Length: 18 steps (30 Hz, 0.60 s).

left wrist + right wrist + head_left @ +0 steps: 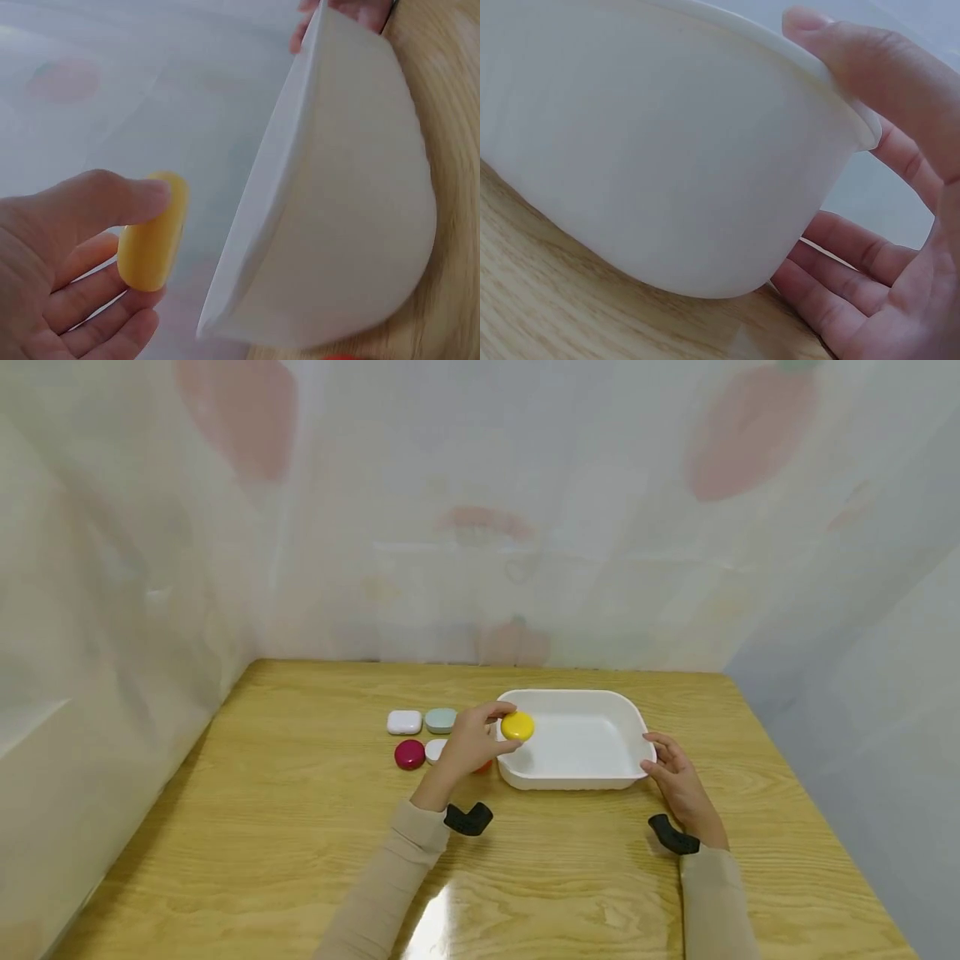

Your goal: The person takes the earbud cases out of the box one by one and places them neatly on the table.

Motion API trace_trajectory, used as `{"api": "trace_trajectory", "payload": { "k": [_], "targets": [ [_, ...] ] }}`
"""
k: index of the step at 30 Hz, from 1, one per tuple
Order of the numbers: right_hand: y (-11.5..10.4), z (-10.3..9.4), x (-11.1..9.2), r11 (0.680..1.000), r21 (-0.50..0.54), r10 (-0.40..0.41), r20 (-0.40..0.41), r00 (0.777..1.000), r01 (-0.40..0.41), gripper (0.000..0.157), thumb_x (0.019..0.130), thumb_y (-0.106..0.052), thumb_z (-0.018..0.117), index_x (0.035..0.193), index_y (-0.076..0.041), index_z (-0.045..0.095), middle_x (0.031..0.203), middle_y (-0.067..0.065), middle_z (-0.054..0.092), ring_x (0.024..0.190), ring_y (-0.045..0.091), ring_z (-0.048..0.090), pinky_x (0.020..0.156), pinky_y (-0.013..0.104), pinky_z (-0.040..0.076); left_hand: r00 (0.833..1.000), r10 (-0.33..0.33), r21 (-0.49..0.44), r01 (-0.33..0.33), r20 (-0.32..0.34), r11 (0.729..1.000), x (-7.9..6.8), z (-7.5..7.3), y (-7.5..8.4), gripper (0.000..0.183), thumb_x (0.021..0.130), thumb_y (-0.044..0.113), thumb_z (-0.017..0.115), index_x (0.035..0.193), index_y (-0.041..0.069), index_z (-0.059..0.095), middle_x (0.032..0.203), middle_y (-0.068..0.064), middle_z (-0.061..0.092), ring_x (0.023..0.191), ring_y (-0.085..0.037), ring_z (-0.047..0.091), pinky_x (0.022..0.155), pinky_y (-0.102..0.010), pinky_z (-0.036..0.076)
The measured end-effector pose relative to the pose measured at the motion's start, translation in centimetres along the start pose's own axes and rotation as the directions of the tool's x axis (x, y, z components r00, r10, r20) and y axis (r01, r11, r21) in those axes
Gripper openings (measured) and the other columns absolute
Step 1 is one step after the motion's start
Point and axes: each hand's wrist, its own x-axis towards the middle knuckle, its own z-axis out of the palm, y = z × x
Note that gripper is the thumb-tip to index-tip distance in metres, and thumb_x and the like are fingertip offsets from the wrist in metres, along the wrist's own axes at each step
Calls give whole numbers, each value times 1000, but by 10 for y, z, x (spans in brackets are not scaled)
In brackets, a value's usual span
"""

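My left hand (469, 745) pinches a glossy yellow round case (517, 727) between thumb and fingers, over the left end of a white rectangular basin (566, 783). In the left wrist view the yellow case (150, 244) appears edge-on, thick with rounded sides, apart from the basin wall (337, 195). At the basin's right end, my right hand (681, 787) holds the rim. Its thumb (855, 56) lies over the rim in the right wrist view, while the other fingers reach along the outside wall. The basin stands upright on the table, and its visible floor is bare.
Left of the basin lie small rounded cases: a white one (404, 722), a pale green one (441, 720), a dark red one (409, 754), another white one (436, 751) and a red one (484, 767), partly hidden by my left hand. A printed curtain (480, 585) hangs behind the wooden table (300, 827).
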Motion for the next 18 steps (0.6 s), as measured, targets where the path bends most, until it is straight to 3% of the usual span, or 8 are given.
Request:
{"api": "trace_trajectory", "payload": {
  "k": [7,18],
  "targets": [
    [-1,2,0,999,37,-34,9,999,34,39,98,3,47,134,-11,47,127,-11,55,104,-2,59,85,10,52,998,-56,-47,55,-18,997,-13,-33,-16,53,75,13,82,124,3,63,125,-13,66,119,-30,61,105,-48,49],
    [1,2,1,996,68,-62,15,998,61,41,97,6,45,134,-11,48,126,-9,57,104,-1,60,84,11,53,993,-77,-41,73,-93,996,-36,-79,-40,53,76,10,81,125,3,62,127,-17,64,120,-34,59,107,-52,47]
  ]
}}
